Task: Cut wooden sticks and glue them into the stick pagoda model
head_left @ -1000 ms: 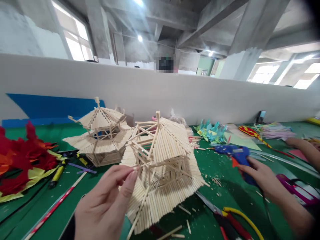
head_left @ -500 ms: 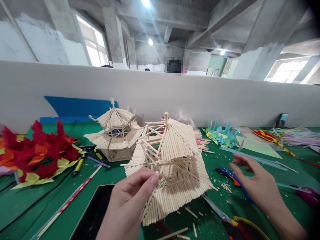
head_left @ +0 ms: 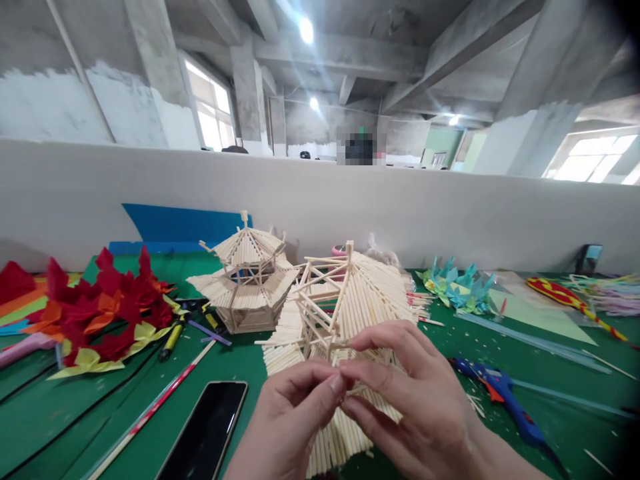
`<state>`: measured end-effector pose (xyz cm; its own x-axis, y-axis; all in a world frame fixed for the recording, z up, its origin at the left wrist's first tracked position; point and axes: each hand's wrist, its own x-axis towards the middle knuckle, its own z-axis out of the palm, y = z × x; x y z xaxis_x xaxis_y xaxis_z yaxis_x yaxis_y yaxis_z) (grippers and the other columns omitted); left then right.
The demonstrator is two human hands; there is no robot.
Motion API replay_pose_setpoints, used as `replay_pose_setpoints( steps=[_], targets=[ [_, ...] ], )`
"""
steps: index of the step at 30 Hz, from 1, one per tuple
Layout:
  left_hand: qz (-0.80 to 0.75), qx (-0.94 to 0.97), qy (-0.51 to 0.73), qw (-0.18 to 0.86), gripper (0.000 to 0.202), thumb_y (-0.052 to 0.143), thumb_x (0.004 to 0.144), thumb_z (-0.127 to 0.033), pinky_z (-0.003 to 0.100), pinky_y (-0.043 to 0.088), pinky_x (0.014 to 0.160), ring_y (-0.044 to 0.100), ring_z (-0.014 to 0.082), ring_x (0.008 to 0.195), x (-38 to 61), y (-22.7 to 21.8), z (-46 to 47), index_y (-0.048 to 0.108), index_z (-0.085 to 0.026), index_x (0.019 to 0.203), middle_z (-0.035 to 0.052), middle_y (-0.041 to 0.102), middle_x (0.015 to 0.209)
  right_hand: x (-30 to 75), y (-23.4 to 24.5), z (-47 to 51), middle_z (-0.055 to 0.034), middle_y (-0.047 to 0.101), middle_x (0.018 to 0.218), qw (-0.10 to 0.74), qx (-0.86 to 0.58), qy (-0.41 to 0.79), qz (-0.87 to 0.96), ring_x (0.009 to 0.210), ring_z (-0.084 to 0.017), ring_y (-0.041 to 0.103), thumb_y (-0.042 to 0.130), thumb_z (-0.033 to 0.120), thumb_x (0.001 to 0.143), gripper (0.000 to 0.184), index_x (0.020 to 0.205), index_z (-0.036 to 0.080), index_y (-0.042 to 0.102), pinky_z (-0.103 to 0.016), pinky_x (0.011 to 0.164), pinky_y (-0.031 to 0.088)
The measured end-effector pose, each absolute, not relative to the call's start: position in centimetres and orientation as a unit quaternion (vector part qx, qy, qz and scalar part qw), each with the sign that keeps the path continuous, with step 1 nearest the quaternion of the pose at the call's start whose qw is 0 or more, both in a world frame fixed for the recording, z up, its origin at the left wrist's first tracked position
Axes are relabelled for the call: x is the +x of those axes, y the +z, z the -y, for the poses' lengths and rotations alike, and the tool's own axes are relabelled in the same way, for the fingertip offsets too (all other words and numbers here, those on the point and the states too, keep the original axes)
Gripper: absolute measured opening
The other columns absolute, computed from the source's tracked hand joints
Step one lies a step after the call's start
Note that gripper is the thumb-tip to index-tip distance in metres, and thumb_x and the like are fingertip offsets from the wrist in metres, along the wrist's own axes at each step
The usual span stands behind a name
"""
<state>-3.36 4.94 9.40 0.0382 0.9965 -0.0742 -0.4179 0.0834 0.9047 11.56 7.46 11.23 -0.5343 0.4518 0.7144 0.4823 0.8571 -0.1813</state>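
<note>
Fingertips of the left hand [head_left: 293,420] are pressed together, those of the right hand [head_left: 417,393] bent around them; any pinched piece is hidden. Just beyond, the front stick house [head_left: 376,291] is half covered on top, bare at left; the rear house [head_left: 235,300] appears fully roofed.

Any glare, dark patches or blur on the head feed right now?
Head view: the brightest ceiling lamp flares with a bluish streak; the left window is washed out; the upper right corner is black; pixelation covers a patch above the pale partition; detail between the left hand and right hand is too soft to make out.
</note>
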Motion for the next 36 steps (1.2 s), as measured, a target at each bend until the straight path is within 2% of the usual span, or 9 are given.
replay_pose_setpoints(
  steps=[5, 9, 12, 14, 18, 23, 32, 36],
  targets=[
    [-0.416, 0.406, 0.582, 0.569, 0.006, 0.068, 0.065, -0.026, 0.024, 0.045, 0.066, 0.059, 0.0144, 0.070, -3.9, 8.9, -5.3, 0.071, -0.022, 0.068, 0.0006, 0.066, 0.067, 11.5, 11.5, -8.2, -0.0067, 0.050, 0.099, 0.401, -0.272, -0.032, 0.874, 0.091, -0.017, 0.047, 0.059, 0.016, 0.071, 0.024, 0.095, 0.017, 0.059, -0.032, 0.078, 0.043],
    [-0.446, 0.508, 0.609, 0.415, 0.012, 0.063, 0.069, -0.021, 0.022, 0.046, 0.069, 0.059, 0.0142, 0.078, -4.9, 8.3, -5.6, 0.068, -0.026, 0.079, -0.0012, 0.066, 0.080, 11.5, 11.6, -9.0, -0.0073, 0.048, 0.102, 0.387, -0.298, -0.043, 0.872, 0.093, -0.018, 0.046, 0.057, 0.016, 0.073, 0.025, 0.097, 0.017, 0.059, -0.035, 0.082, 0.041],
    [-0.468, 0.581, 0.595, 0.299, 0.017, 0.058, 0.074, -0.019, 0.022, 0.045, 0.063, 0.058, 0.0140, 0.078, -5.5, 8.0, -6.0, 0.064, -0.026, 0.088, -0.0010, 0.063, 0.083, 11.3, 11.6, -9.4, -0.0070, 0.049, 0.103, 0.381, -0.309, -0.061, 0.870, 0.093, -0.019, 0.046, 0.057, 0.017, 0.073, 0.024, 0.097, 0.018, 0.059, -0.036, 0.082, 0.039],
    [-0.471, 0.609, 0.583, 0.259, 0.016, 0.057, 0.075, -0.018, 0.022, 0.045, 0.059, 0.058, 0.0141, 0.078, -5.7, 7.7, -6.3, 0.062, -0.025, 0.088, -0.0006, 0.061, 0.083, 11.1, 11.5, -9.6, -0.0069, 0.049, 0.103, 0.380, -0.308, -0.068, 0.869, 0.094, -0.019, 0.046, 0.057, 0.016, 0.073, 0.025, 0.098, 0.018, 0.059, -0.036, 0.083, 0.039],
    [-0.463, 0.635, 0.576, 0.226, 0.011, 0.055, 0.077, -0.016, 0.024, 0.045, 0.059, 0.056, 0.0133, 0.074, -5.6, 7.3, -7.0, 0.059, -0.023, 0.084, -0.0005, 0.058, 0.080, 10.8, 11.3, -9.9, -0.0067, 0.049, 0.105, 0.387, -0.303, -0.085, 0.867, 0.094, -0.019, 0.045, 0.058, 0.015, 0.072, 0.026, 0.098, 0.018, 0.059, -0.035, 0.083, 0.039],
    [-0.448, 0.653, 0.582, 0.184, 0.017, 0.055, 0.077, -0.012, 0.024, 0.046, 0.060, 0.054, 0.0108, 0.070, -5.2, 7.1, -7.4, 0.058, -0.024, 0.089, -0.0023, 0.056, 0.078, 10.6, 11.1, -10.2, -0.0054, 0.051, 0.104, 0.389, -0.316, -0.117, 0.857, 0.093, -0.020, 0.046, 0.058, 0.018, 0.074, 0.021, 0.095, 0.019, 0.060, -0.036, 0.081, 0.039],
    [-0.438, 0.656, 0.598, 0.143, 0.020, 0.055, 0.076, -0.010, 0.021, 0.047, 0.059, 0.055, 0.0103, 0.072, -4.8, 7.2, -7.9, 0.058, -0.022, 0.091, -0.0019, 0.055, 0.080, 10.6, 10.7, -10.2, -0.0042, 0.053, 0.102, 0.399, -0.319, -0.140, 0.848, 0.092, -0.018, 0.047, 0.059, 0.020, 0.074, 0.021, 0.094, 0.020, 0.060, -0.035, 0.079, 0.040],
    [-0.433, 0.659, 0.604, 0.115, 0.020, 0.055, 0.075, -0.010, 0.023, 0.048, 0.063, 0.055, 0.0118, 0.076, -4.7, 7.0, -8.0, 0.058, -0.020, 0.092, -0.0002, 0.054, 0.083, 10.6, 10.8, -10.4, -0.0038, 0.054, 0.102, 0.397, -0.315, -0.142, 0.851, 0.092, -0.018, 0.047, 0.059, 0.020, 0.074, 0.021, 0.095, 0.021, 0.060, -0.034, 0.079, 0.040]
  ],
)
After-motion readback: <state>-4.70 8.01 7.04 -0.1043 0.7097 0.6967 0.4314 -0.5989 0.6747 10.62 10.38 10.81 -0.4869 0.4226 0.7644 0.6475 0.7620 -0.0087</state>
